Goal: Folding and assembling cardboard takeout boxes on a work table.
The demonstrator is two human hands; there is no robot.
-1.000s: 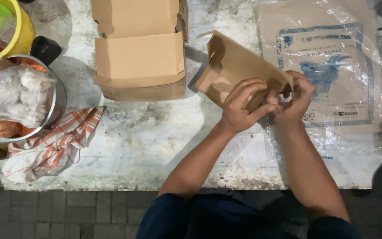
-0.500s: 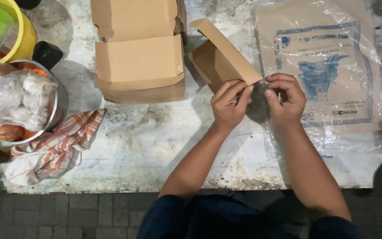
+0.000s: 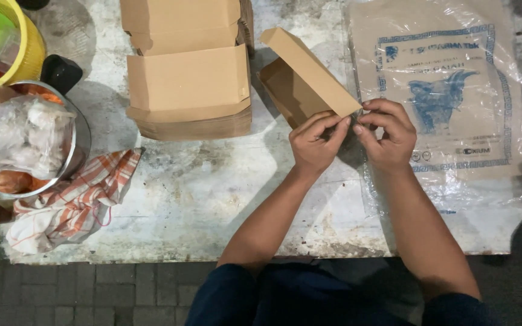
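Box: brown cardboard box (image 3: 300,84), lid flap standing open, sitting at table centre.
Left hand (image 3: 315,142): pinching the flap's near corner.
Right hand (image 3: 388,133): fingers curling against the same corner.
Edges: table (image 3: 212,199) front edge lying at 6 o'clock; bare room at 7 o'clock.
Around: stack (image 3: 188,72) at 9 o'clock; plastic bag (image 3: 454,96) at 3 o'clock, under the right hand; bowl (image 3: 25,139), cloth (image 3: 74,202) far at 8 o'clock.

a worn, stained white table (image 3: 200,199) — grey paving-brick floor (image 3: 92,293) below it.
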